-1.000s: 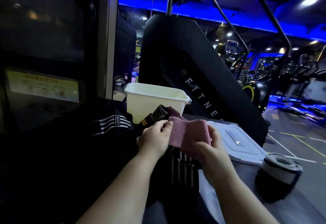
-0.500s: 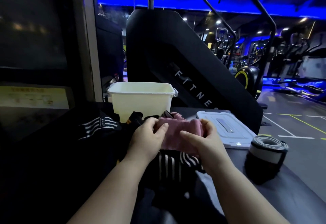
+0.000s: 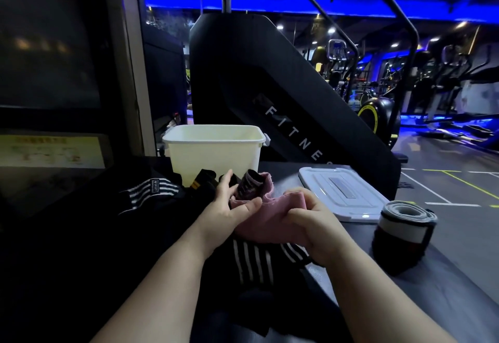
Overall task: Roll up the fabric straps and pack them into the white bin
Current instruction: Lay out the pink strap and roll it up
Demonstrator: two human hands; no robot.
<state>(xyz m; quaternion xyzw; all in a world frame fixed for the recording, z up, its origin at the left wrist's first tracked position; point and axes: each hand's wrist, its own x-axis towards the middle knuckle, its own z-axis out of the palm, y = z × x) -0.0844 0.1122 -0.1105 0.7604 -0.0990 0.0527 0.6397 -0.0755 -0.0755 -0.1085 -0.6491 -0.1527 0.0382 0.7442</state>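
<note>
A pink fabric strap lies between both hands above the dark table. My left hand pinches its left part between thumb and fingers. My right hand grips its right end with curled fingers. The strap's far end, dark with a pink edge, curls up behind my left fingers. Black straps with white stripes lie under my hands, and another striped strap lies to the left. The white bin stands open just behind the straps. A rolled strap stands on the table at the right.
The bin's white lid lies flat on the table to the right of the bin. A big black fitness machine rises right behind the table. A dark wall with a yellow sign is at the left.
The pink strap has sunk and folded lower between my hands. Its dark far end now curls upward behind my left fingers. My head has turned a little to the right.
</note>
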